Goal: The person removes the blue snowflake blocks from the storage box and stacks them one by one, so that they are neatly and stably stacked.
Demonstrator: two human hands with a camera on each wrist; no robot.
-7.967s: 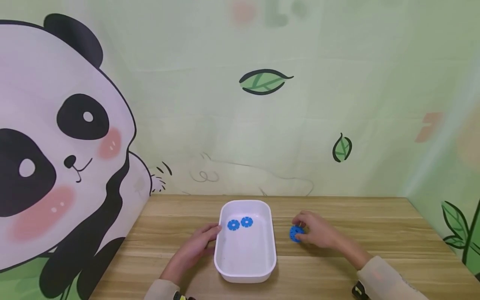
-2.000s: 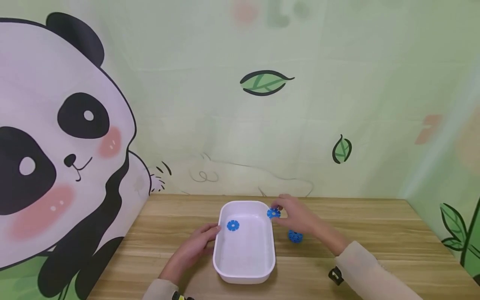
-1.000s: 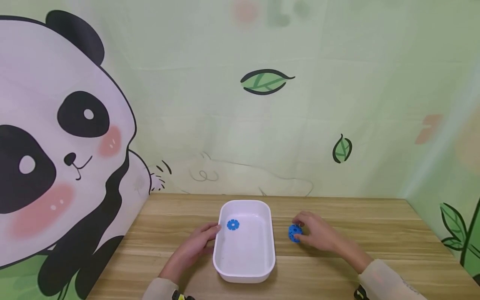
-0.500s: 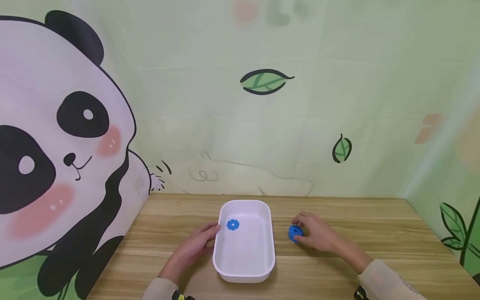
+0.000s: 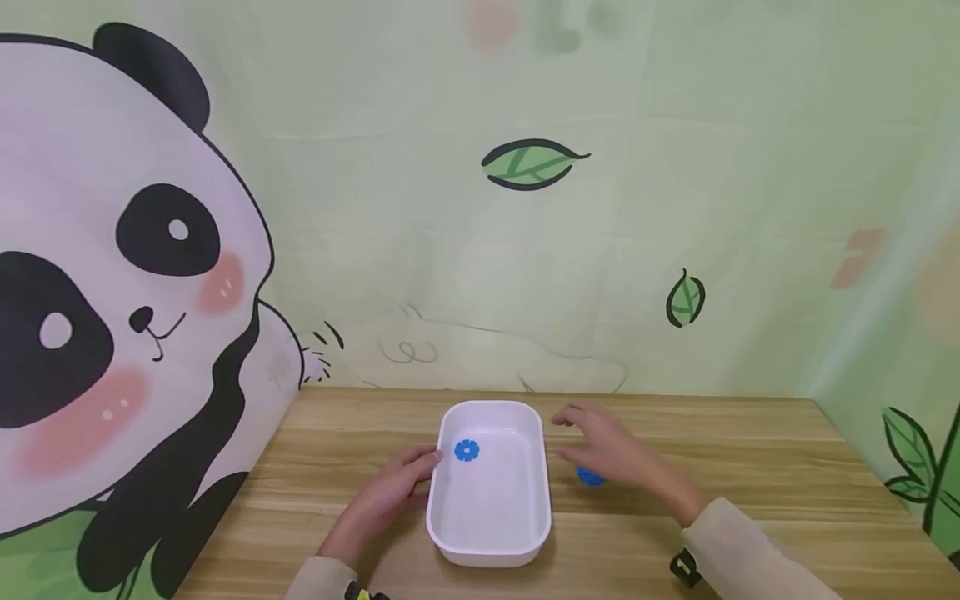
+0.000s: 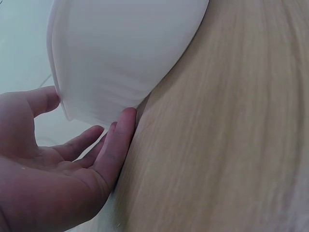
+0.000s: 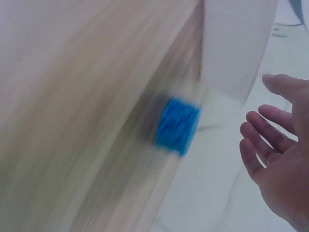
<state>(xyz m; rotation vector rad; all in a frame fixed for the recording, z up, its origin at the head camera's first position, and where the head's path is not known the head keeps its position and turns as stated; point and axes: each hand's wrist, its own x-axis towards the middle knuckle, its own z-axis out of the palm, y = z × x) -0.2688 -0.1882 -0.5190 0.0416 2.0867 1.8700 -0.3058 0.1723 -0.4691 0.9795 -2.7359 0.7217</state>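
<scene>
My left hand [image 5: 396, 485] is at the left side of a white plastic tray [image 5: 491, 512]. In the left wrist view the thumb touches the rim and the loosely extended fingers [image 6: 116, 145] rest against the outer wall, low by the table. One blue notched plastic disc [image 5: 458, 451] lies in the tray near its far left corner. Over the table right of the tray, my right hand [image 5: 611, 448] has its fingers spread with nothing between them. Below it stands a stack of blue discs [image 5: 590, 477], partly hidden by the hand; the right wrist view shows the upright stack [image 7: 177, 126] from the side.
The wooden table [image 5: 345, 417] reaches back to a pale green fabric backdrop [image 5: 420, 208] with a printed panda and leaves. A black strap [image 5: 685, 567] is at the right sleeve.
One of the two discs in the tray was lifted out and put on the stack. Since half a second ago, my right hand has let go of the stack and moved toward the tray.
</scene>
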